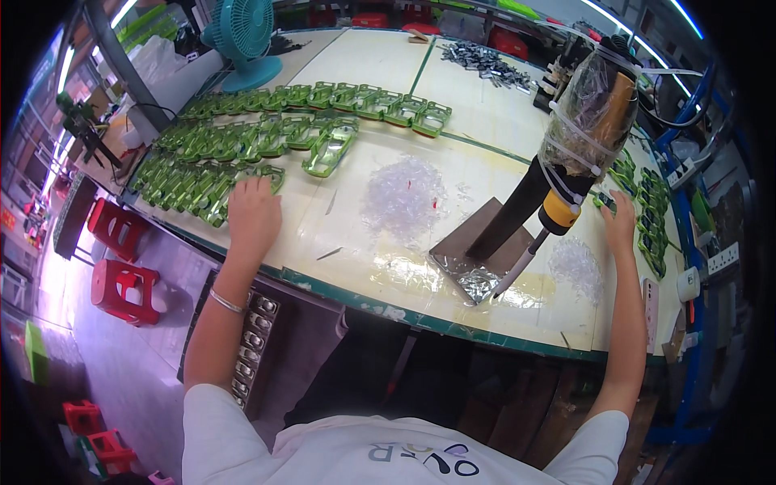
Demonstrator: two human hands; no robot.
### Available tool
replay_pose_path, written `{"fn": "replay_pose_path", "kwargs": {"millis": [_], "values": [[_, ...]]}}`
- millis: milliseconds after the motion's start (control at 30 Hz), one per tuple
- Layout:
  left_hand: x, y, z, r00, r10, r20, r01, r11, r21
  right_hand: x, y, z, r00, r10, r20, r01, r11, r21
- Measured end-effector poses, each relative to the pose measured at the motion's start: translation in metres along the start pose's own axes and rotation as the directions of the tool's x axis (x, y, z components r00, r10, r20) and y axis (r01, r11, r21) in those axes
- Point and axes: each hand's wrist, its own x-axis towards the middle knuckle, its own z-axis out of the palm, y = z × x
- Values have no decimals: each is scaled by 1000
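My left hand (pixel 255 217) reaches to the near end of the rows on the left, its fingers curled over a green plastic frame (pixel 273 174) whose far end shows beyond them. Long green frames (pixel 331 152) with clear middles lie side by side in several rows there. Over on the right, my right hand (pixel 621 220) has thumb and fingers closed around a small dark-green piece (pixel 604 202), mostly covered by the fingers. More green frames (pixel 651 214) lie in a bunch just right of it. Between my hands, a yellow-and-black electric screwdriver (pixel 558 214) is tied to a slanted post on a metal base (pixel 469 250).
A heap of clear plastic bits (pixel 402 194) lies mid-table, a smaller heap (pixel 575 267) near my right forearm. Dark metal parts (pixel 489 65) lie at the back. A teal fan (pixel 242 40) stands far left. Red stools (pixel 125 291) and a tray of metal parts (pixel 252 343) are below the edge.
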Motion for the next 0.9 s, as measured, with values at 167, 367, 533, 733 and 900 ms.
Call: {"fn": "replay_pose_path", "kwargs": {"millis": [167,367,533,733,900], "values": [[-12,-10,1,924,-276,267,362,857,-367,-52,-36,-39,996,-57,-73,77,949,305],[-45,22,-52,837,-189,514,528,29,-849,-151,-134,-108,986,-165,29,115,793,599],[-95,88,-107,739,261,622,671,-380,-637,-211,-219,-118,824,-428,370,-248,314,916],[-120,152,-125,521,647,557,838,-264,-477,-231,-253,-94,534,-482,695,-840,-210,500],[-72,142,-74,957,202,208,91,471,-877,-237,-225,-101,518,-363,774,-854,-270,445]]}}
